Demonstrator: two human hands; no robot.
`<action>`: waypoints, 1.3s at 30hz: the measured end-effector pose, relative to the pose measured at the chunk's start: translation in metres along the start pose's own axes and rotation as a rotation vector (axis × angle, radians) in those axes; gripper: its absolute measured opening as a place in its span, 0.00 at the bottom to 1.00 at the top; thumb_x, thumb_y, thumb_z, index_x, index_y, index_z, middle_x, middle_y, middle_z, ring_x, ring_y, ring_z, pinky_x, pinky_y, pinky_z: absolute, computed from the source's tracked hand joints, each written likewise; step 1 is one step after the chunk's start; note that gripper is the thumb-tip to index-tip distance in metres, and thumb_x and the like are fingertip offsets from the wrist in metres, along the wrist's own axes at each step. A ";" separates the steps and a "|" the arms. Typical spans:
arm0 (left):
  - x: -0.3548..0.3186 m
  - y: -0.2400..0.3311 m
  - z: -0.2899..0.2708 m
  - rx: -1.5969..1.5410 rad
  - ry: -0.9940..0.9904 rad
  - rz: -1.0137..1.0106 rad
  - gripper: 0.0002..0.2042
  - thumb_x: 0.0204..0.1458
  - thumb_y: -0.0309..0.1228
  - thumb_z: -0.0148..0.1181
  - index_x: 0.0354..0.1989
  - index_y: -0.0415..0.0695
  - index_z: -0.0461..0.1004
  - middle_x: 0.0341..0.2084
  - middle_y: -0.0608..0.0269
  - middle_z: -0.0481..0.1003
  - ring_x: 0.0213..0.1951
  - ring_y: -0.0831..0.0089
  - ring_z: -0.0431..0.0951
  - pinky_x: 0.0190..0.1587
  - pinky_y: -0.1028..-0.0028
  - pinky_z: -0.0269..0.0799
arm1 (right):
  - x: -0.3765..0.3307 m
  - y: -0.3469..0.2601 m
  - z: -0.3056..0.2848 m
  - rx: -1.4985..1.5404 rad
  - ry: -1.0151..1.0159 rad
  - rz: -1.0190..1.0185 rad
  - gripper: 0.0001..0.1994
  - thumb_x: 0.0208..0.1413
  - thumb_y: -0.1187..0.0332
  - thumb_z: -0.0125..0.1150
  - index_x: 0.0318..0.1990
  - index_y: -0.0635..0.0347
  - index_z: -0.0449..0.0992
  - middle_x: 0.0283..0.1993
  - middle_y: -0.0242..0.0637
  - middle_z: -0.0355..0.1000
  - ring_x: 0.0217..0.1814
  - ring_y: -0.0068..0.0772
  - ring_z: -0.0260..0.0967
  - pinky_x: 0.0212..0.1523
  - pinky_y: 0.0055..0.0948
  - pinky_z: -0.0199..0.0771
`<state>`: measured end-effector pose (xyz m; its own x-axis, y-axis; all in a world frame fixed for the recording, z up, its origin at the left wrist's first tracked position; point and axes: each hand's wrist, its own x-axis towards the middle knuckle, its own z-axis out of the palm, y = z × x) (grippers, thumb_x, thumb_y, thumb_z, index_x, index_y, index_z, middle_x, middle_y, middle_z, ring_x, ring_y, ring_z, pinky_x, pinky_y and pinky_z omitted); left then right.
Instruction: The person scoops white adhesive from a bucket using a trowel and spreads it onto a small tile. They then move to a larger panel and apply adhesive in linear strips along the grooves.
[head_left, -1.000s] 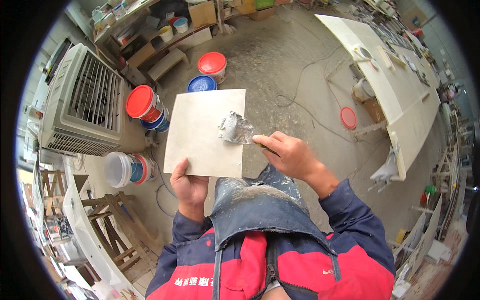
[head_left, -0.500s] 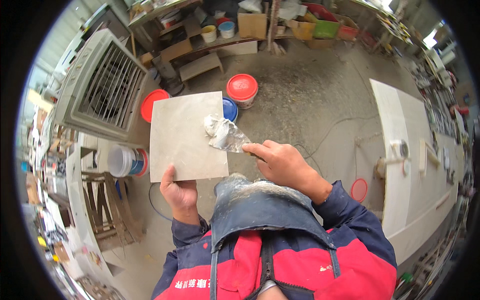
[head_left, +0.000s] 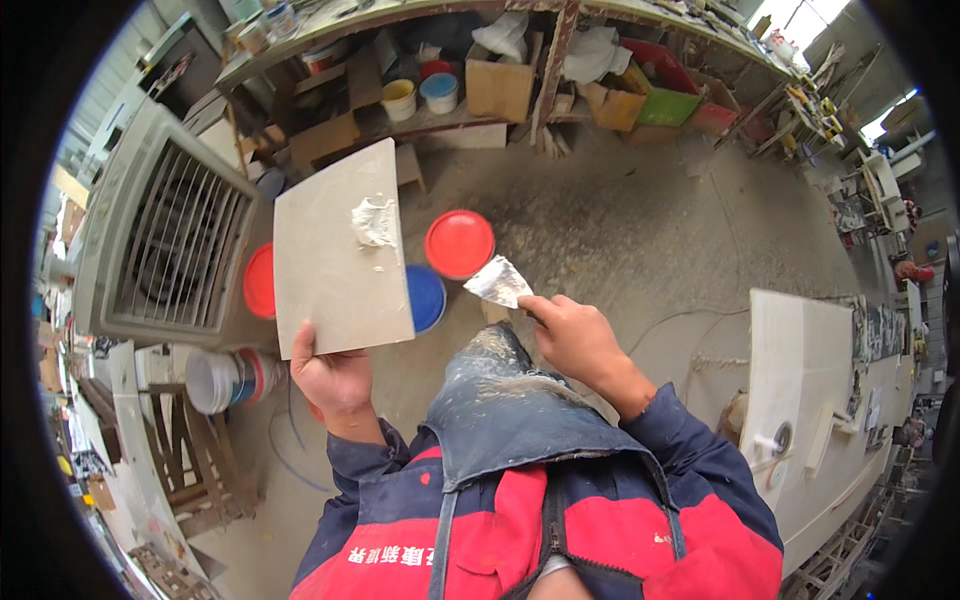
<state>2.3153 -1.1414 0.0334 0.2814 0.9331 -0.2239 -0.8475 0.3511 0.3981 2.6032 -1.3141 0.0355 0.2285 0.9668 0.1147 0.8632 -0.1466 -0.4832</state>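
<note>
My left hand (head_left: 335, 385) grips the lower edge of a flat, pale grey board (head_left: 335, 260), its thumb on the face and the fingers behind. A lump of white putty (head_left: 375, 222) sticks to the board near its right edge, with small specks below it. In my right hand (head_left: 583, 345) is a putty knife (head_left: 499, 283), its blade smeared white and pointing up and left. The blade is apart from the board, to the right of it. Most of the knife's handle is hidden by my fingers.
Red-lidded buckets (head_left: 460, 244) and a blue lid (head_left: 425, 298) stand on the floor beyond the board. An air cooler (head_left: 180, 230) is at the left, near a white bucket (head_left: 212, 382). At the right is a white-topped table (head_left: 800, 370). Boxes (head_left: 500, 88) fill the far shelf.
The putty knife has come off the board and moved right and slightly down, leaving a smaller lump of putty on the board. The board has shifted left and tilted. My view now takes in more of the far shelf.
</note>
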 end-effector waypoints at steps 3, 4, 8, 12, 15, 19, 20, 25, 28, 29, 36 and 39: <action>0.073 -0.026 0.045 0.028 -0.004 0.022 0.22 0.63 0.32 0.52 0.65 0.40 0.68 0.62 0.53 0.74 0.61 0.57 0.75 0.63 0.53 0.72 | 0.061 0.051 -0.030 0.370 0.119 0.038 0.18 0.57 0.72 0.62 0.55 0.57 0.73 0.34 0.39 0.75 0.27 0.30 0.73 0.28 0.32 0.75; 0.089 -0.037 0.048 0.016 0.004 0.004 0.22 0.63 0.32 0.51 0.65 0.39 0.67 0.61 0.53 0.74 0.61 0.57 0.75 0.63 0.53 0.72 | 0.087 0.051 -0.056 0.736 -0.051 0.263 0.20 0.57 0.69 0.65 0.56 0.61 0.72 0.45 0.45 0.80 0.31 0.33 0.76 0.33 0.35 0.77; 0.162 -0.059 0.080 -0.005 0.012 -0.035 0.23 0.63 0.32 0.51 0.66 0.36 0.66 0.62 0.52 0.73 0.62 0.55 0.74 0.66 0.53 0.69 | 0.215 0.047 -0.107 1.284 -0.482 0.183 0.14 0.65 0.68 0.58 0.55 0.63 0.72 0.37 0.31 0.77 0.25 0.15 0.70 0.23 0.16 0.66; 0.198 -0.069 0.119 -0.114 0.034 0.072 0.26 0.63 0.33 0.50 0.68 0.36 0.63 0.63 0.48 0.71 0.63 0.52 0.72 0.68 0.51 0.64 | 0.321 0.070 -0.068 1.470 -0.758 0.193 0.12 0.71 0.60 0.53 0.51 0.58 0.74 0.28 0.26 0.72 0.18 0.13 0.62 0.18 0.16 0.59; 0.210 -0.046 0.127 0.006 0.177 0.284 0.25 0.63 0.33 0.50 0.68 0.36 0.64 0.63 0.49 0.71 0.63 0.53 0.73 0.68 0.51 0.65 | 0.383 0.079 -0.039 1.426 -1.010 0.178 0.14 0.72 0.59 0.52 0.53 0.57 0.74 0.27 0.26 0.70 0.17 0.13 0.59 0.17 0.17 0.57; 0.196 -0.062 0.104 -0.076 0.210 0.619 0.25 0.64 0.35 0.51 0.67 0.36 0.64 0.63 0.50 0.72 0.61 0.53 0.74 0.67 0.50 0.67 | 0.458 0.098 0.002 1.144 -1.344 0.115 0.18 0.71 0.60 0.52 0.62 0.59 0.73 0.25 0.28 0.69 0.17 0.15 0.58 0.18 0.19 0.58; 0.192 -0.067 0.104 -0.157 0.168 0.719 0.25 0.64 0.34 0.51 0.67 0.36 0.64 0.63 0.50 0.71 0.62 0.53 0.73 0.67 0.50 0.67 | 0.467 0.105 0.023 0.805 -1.341 0.026 0.19 0.70 0.61 0.53 0.63 0.58 0.73 0.25 0.27 0.69 0.17 0.14 0.59 0.18 0.19 0.59; 0.138 -0.125 0.155 -0.101 0.302 1.342 0.26 0.66 0.33 0.51 0.70 0.36 0.60 0.68 0.50 0.66 0.68 0.53 0.66 0.70 0.51 0.61 | 0.547 0.134 0.061 0.858 -1.541 0.147 0.20 0.70 0.64 0.53 0.65 0.59 0.70 0.29 0.28 0.73 0.20 0.15 0.63 0.19 0.19 0.62; 0.090 -0.189 0.199 -0.101 0.569 1.627 0.27 0.67 0.33 0.49 0.73 0.38 0.56 0.71 0.52 0.62 0.70 0.53 0.62 0.73 0.49 0.54 | 0.593 0.111 0.067 0.809 -1.546 -0.030 0.21 0.70 0.63 0.51 0.67 0.59 0.69 0.33 0.31 0.76 0.24 0.17 0.66 0.22 0.19 0.64; 0.079 -0.209 0.215 -0.105 0.608 1.724 0.27 0.67 0.33 0.49 0.73 0.38 0.56 0.71 0.52 0.62 0.70 0.53 0.62 0.74 0.49 0.53 | 0.604 0.108 0.070 0.793 -1.587 -0.026 0.22 0.70 0.63 0.52 0.68 0.60 0.69 0.35 0.35 0.77 0.25 0.17 0.66 0.22 0.20 0.63; 0.090 -0.309 0.238 -0.287 0.816 1.997 0.27 0.66 0.35 0.48 0.73 0.41 0.57 0.70 0.53 0.63 0.70 0.54 0.62 0.72 0.48 0.55 | 0.628 0.086 0.115 0.631 -1.587 -0.212 0.22 0.62 0.70 0.60 0.63 0.65 0.73 0.30 0.31 0.73 0.27 0.20 0.71 0.26 0.22 0.72; 0.091 -0.346 0.205 -0.247 0.989 2.018 0.27 0.66 0.36 0.48 0.72 0.43 0.58 0.69 0.54 0.65 0.68 0.54 0.66 0.69 0.47 0.61 | 0.597 0.058 0.132 0.510 -1.707 -0.125 0.07 0.61 0.68 0.62 0.42 0.61 0.77 0.23 0.28 0.67 0.19 0.21 0.65 0.19 0.25 0.64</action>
<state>2.7262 -1.1620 0.0573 -0.9143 -0.4005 -0.0609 0.3084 -0.7856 0.5364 2.7307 -0.7177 -0.0388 -0.7806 0.1386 -0.6095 0.5505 -0.3095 -0.7753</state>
